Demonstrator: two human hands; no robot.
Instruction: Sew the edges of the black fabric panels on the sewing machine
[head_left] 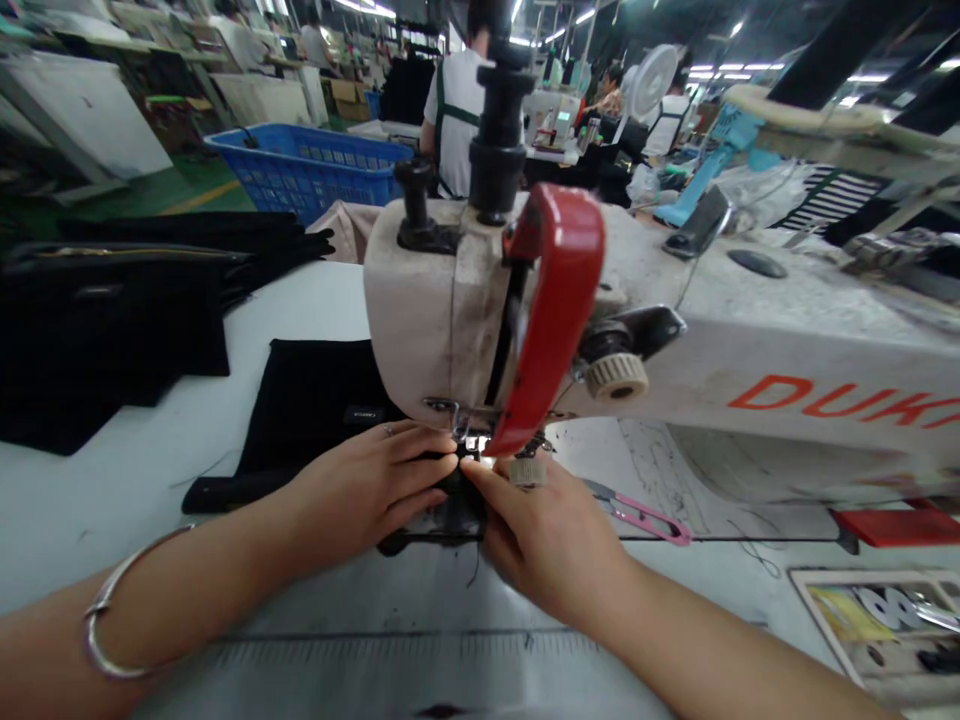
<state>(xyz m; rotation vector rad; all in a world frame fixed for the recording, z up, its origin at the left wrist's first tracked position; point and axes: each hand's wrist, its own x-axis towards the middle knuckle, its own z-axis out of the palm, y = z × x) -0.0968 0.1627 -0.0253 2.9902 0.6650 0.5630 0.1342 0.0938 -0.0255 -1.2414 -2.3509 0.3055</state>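
Note:
My left hand (371, 485) lies flat on a piece of black fabric (307, 405), fingers stretched toward the needle of a cream sewing machine (427, 310). My right hand (544, 535) meets it from the right, fingertips pressed on the same fabric just under the presser foot. A red guard (555, 300) hangs over the needle area. A silver bangle (112, 610) is on my left wrist.
Pink thread snips (645, 515) lie right of my right hand. Black fabric pieces (112, 310) are stacked at the left. A blue crate (307, 170) and a person in a white shirt (457, 120) stand behind the machine. A tray (885, 630) sits at lower right.

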